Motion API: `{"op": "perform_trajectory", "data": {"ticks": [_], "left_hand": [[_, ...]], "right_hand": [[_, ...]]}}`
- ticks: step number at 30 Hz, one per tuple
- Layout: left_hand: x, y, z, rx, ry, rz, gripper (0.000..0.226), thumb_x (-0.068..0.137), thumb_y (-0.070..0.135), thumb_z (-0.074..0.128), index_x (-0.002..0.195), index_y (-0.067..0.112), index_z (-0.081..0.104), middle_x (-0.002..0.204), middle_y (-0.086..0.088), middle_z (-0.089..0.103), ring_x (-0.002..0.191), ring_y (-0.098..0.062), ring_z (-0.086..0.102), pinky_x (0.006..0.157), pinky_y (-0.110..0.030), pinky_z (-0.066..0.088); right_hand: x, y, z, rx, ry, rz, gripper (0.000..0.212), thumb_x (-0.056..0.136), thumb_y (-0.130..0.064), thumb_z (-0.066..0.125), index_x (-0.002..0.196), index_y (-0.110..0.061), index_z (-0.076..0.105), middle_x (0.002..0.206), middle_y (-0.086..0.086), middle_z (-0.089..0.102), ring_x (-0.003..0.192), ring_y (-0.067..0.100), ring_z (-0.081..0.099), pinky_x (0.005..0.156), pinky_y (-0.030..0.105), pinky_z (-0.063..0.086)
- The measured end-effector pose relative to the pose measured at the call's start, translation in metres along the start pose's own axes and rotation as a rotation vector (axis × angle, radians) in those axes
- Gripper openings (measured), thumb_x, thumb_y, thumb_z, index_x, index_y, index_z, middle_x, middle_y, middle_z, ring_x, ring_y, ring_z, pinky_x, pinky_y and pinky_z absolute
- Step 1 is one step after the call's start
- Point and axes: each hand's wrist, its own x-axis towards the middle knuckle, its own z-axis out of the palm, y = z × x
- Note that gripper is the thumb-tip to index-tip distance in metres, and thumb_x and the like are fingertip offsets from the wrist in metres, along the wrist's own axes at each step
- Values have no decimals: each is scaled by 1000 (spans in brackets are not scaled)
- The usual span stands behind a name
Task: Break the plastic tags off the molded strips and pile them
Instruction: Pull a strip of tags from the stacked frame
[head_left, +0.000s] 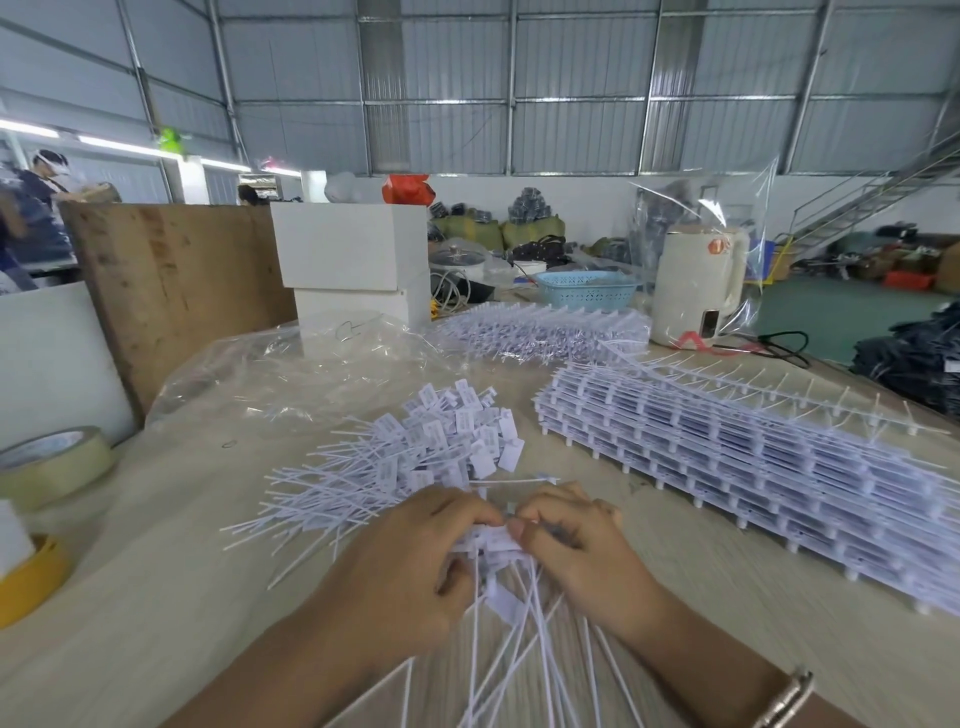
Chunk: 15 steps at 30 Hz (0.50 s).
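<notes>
Holding one small bunch of white tags between them, the left hand and the right hand meet low at the middle of the counter. Both grips are closed on the bunch, fingers curled and thumbs pressing on the tag heads, knuckles turned up. The thin tails of the tags hang down toward the person. Just behind the hands lies the pile of loose tags. At the right a stack of molded strips rests, and a second stack lies farther back.
</notes>
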Motion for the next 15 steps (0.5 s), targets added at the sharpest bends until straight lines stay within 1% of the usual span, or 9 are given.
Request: {"op": "perform_trajectory", "data": {"ticks": [3, 5, 7, 9, 11, 12, 13, 14, 15], "left_hand": [[2, -1, 5, 34, -17, 3, 24, 81, 32, 56, 104, 34, 51, 101, 17, 56, 89, 1, 49, 71, -23, 43], [4, -2, 6, 44, 10, -22, 15, 80, 31, 61, 93, 29, 53, 91, 14, 57, 79, -3, 49, 63, -24, 40], [6, -2, 7, 78, 55, -18, 15, 76, 31, 66, 84, 25, 55, 82, 11, 60, 71, -7, 53, 53, -19, 34], [7, 0, 5, 121, 97, -9, 16, 67, 30, 67, 78, 23, 58, 75, 10, 63, 62, -8, 58, 49, -8, 28], [6, 1, 5, 151, 114, 2, 16, 62, 29, 68, 76, 23, 62, 71, 12, 66, 58, -7, 61, 43, -12, 35], [6, -1, 6, 138, 108, -8, 15, 64, 28, 69, 77, 22, 64, 72, 12, 68, 59, -7, 62, 45, -15, 42], [6, -2, 6, 98, 90, -44, 13, 68, 26, 71, 80, 22, 68, 74, 11, 69, 61, -7, 63, 50, -18, 46], [6, -4, 6, 44, 60, -97, 11, 73, 25, 74, 84, 23, 70, 78, 11, 71, 65, -6, 64, 56, -17, 47], [6, -6, 6, -10, 35, -146, 12, 76, 24, 75, 87, 25, 72, 80, 11, 72, 67, -2, 63, 60, -10, 43]], "right_hand": [[-1, 0, 2, 23, -9, 1, 29, 90, -28, 60, 63, -37, 54, 81, -3, 60, 92, -2, 47, 95, 35, 20], [-2, 0, 2, 51, -13, 8, 24, 89, -33, 60, 65, -27, 57, 82, -1, 60, 93, -1, 47, 92, 31, 19], [-2, -1, 1, 84, -38, 19, 25, 87, -38, 62, 68, -22, 60, 81, 1, 59, 94, -1, 47, 90, 28, 18], [-3, -4, 1, 95, -68, 14, 27, 81, -49, 60, 64, -29, 60, 73, -7, 53, 91, -3, 45, 91, 30, 19], [-2, -7, 1, 66, -82, 3, 20, 81, -49, 61, 63, -40, 63, 69, -19, 52, 90, -5, 44, 93, 35, 20], [-2, -8, 1, 48, -82, -5, 19, 83, -45, 62, 65, -49, 62, 70, -24, 53, 90, -6, 43, 94, 36, 20], [-1, -9, 1, 32, -76, -19, 24, 84, -41, 62, 66, -56, 60, 71, -28, 53, 89, -6, 43, 95, 39, 21], [-1, -10, 1, 26, -68, -36, 29, 85, -38, 63, 66, -60, 58, 72, -29, 53, 87, -5, 43, 94, 42, 24], [-1, -11, 0, 24, -59, -50, 33, 85, -36, 64, 66, -62, 57, 71, -30, 52, 84, -4, 43, 93, 46, 27]]}}
